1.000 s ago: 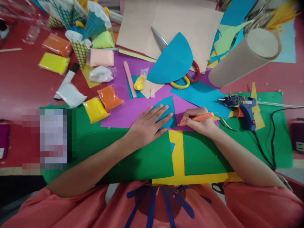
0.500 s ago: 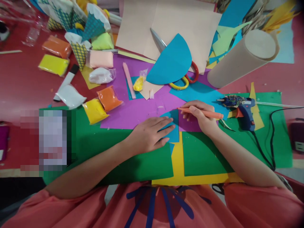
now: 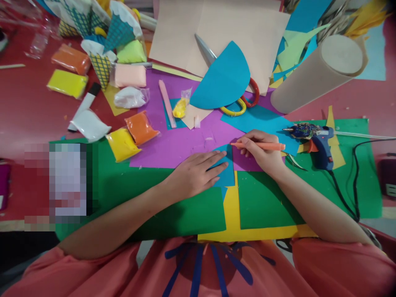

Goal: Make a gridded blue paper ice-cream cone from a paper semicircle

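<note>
My left hand (image 3: 201, 173) lies flat with fingers outstretched over a small blue piece of paper (image 3: 228, 175), covering its left part. Pinched in my right hand (image 3: 260, 150) is an orange marker (image 3: 270, 146), its tip at the upper right edge of that blue piece. Beneath both lies a purple sheet (image 3: 173, 148), with faint dark pen marks near its middle. Above my hands, a blue half-round paper piece (image 3: 222, 78) rests across scissors (image 3: 253, 93) with one red and one yellow handle loop.
A glue gun (image 3: 321, 146) with a black cord lies on the green sheet (image 3: 266, 202) at right. Behind it leans a beige paper roll (image 3: 312, 76). At left are several clay packets, including a yellow one (image 3: 123, 144), a black-and-white marker (image 3: 85, 107) and paper cones (image 3: 100, 64).
The orange marker in my right hand has tilted a little flatter, its tip slightly lower along the blue piece's edge. My left hand stays nearly in place.
</note>
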`<state>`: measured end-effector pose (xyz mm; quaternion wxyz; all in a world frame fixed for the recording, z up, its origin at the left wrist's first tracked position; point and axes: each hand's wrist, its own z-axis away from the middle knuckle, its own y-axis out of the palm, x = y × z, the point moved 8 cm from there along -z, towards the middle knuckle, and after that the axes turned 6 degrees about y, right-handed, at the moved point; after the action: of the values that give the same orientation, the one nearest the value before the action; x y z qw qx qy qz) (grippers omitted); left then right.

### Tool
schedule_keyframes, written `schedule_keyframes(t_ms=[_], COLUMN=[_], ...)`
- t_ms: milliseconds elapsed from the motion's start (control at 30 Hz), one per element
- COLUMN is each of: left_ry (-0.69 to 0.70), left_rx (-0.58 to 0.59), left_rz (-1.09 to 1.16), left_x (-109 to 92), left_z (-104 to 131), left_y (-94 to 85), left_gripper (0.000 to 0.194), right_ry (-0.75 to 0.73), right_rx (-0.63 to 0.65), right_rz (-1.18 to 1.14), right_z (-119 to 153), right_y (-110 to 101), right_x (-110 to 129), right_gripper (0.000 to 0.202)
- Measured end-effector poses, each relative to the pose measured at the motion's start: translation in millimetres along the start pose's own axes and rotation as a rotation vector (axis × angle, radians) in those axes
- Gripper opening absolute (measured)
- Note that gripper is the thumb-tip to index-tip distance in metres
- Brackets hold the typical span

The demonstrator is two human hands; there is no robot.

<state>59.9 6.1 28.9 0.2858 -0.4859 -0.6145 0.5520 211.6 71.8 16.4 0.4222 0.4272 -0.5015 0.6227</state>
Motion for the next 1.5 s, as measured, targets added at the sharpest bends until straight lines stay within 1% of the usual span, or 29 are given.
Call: schedule_keyframes(t_ms=[200, 433, 567, 767, 833, 933, 1000, 1133, 1333, 1500], left_ry=[0.003, -0.002, -0.004, 0.0, -0.008, -0.059, -0.093, -0.103, -0.121, -0.122], left_rx=[-0.01, -0.003, -0.01, -0.018, -0.013, -0.002, -0.004, -0.003, 0.012, 0.008], left_rz=[-0.006, 0.002, 0.001, -0.009, -0.02, -0.043, -0.051, -0.041, 0.004, 0.014], left_x=[0, 0, 1, 0, 0, 6, 9, 12, 13, 13], left_z=[0, 1, 1, 0, 0, 1, 2, 4, 5, 5], left_y=[1.3, 4.1, 3.3, 0.6, 0.2, 1.3, 2.4, 5.5, 8.8, 8.2], left_gripper=[0.033, 0.034, 0.032, 0.033, 0.033, 0.035, 0.037, 0.039, 0.04, 0.04], right_ry=[-0.003, -0.066, -0.068, 0.007, 0.036, 0.046, 0.039, 0.005, -0.059, -0.069], right_rx=[0.006, 0.022, 0.03, 0.063, 0.034, -0.024, -0.022, 0.027, 0.032, 0.027], right_rz=[0.032, 0.089, 0.096, -0.003, -0.046, -0.12, -0.14, -0.081, 0.028, 0.073], right_z=[0, -1, -2, -3, -3, -3, -2, -2, -2, -2], right_y=[1, 4, 5, 6, 4, -1, -1, 2, 5, 6], right_x=[-1, 5, 7, 3, 0, -1, -2, -1, 2, 5], right_gripper=[0.02, 0.022, 0.022, 0.018, 0.019, 0.021, 0.022, 0.018, 0.018, 0.019])
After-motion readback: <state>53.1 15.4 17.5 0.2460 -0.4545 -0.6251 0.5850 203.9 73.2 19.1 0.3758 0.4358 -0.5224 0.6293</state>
